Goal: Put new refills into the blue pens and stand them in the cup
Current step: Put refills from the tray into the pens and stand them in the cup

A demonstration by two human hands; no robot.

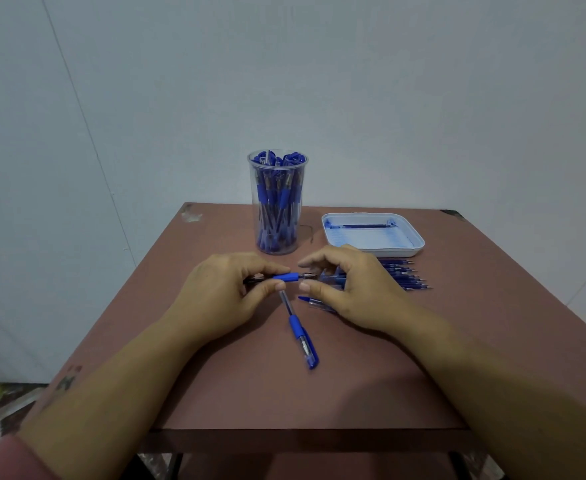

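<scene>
My left hand (220,294) grips a blue pen (286,277) held level above the table, its blue grip and tip pointing right. My right hand (345,284) pinches the pen's tip end between thumb and fingers. A second capped blue pen (300,332) lies on the table below both hands, cap toward me. A row of blue refills (405,275) lies to the right, partly hidden by my right hand. The clear cup (277,202) stands at the back, filled with several blue pens.
A white tray (372,233) with one blue refill stands at the back right, next to the cup. Small clear and blue pen parts (310,300) lie under my right hand. The brown table (284,393) ends just in front of me; a wall stands behind it.
</scene>
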